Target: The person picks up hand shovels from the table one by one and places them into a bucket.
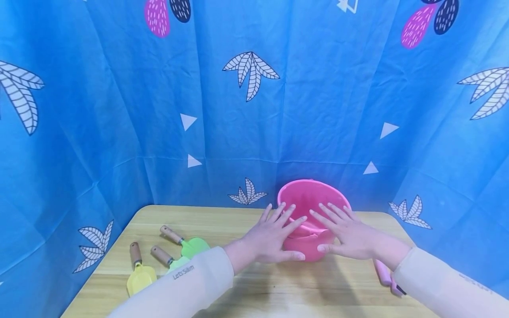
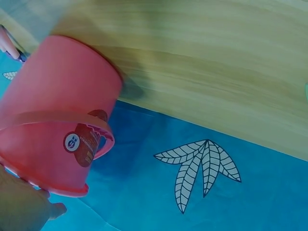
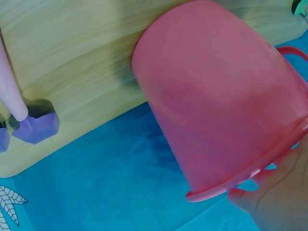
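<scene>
Bucket [image 1: 312,196] stands upright on table [image 1: 222,218], near the far edge. Left hand [image 1: 271,237] and right hand [image 1: 353,235] flank it, fingers straight and spread, gripping nothing; cannot tell whether they touch it. Yellow shovel [image 1: 141,278] lies at left.

pink bucket [image 3: 211,91]: on table [image 3: 67,38] | hands [image 3: 284,192]: right, beside rim [image 3: 252,172] | 2 purple tool heads [image 3: 38,129] (1 cropped)

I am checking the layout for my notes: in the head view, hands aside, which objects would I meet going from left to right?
Yellow tool with wooden handle → bright green tool with wooden handle → pink bucket → pink-handled tool.
</scene>
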The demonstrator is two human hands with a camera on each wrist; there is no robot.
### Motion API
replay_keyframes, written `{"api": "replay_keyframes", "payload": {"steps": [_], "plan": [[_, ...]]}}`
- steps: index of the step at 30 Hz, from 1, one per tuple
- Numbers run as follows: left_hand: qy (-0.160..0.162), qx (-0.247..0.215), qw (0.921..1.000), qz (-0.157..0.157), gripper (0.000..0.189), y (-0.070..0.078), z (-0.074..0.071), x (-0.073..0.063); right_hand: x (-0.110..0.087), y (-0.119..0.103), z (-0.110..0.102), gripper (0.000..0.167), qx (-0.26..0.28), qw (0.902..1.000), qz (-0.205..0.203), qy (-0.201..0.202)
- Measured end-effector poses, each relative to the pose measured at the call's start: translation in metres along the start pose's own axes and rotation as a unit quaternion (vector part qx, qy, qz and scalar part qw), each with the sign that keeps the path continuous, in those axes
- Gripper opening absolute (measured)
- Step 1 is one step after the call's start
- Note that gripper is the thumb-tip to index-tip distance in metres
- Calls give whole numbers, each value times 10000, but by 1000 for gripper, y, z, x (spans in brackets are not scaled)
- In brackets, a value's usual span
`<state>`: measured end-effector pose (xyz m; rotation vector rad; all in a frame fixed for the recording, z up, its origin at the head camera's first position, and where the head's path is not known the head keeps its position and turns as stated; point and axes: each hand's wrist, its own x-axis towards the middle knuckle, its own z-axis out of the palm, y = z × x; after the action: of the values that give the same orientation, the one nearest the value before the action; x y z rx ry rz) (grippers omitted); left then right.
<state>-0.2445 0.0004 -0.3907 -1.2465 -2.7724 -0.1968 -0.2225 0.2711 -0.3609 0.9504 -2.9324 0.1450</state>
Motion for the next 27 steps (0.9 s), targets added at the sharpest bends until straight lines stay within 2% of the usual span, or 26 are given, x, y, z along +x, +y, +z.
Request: {"api": "replay_keyframes", "payload": {"steps": [11,27], "plan": [[103,57,9999,40,87,3,1,1,0,-3,-4,86,446,9983,120,-348],[507,165,9982,290,85,2,8,10,-1,-4,1,82,585,9975,242,-315]]}}
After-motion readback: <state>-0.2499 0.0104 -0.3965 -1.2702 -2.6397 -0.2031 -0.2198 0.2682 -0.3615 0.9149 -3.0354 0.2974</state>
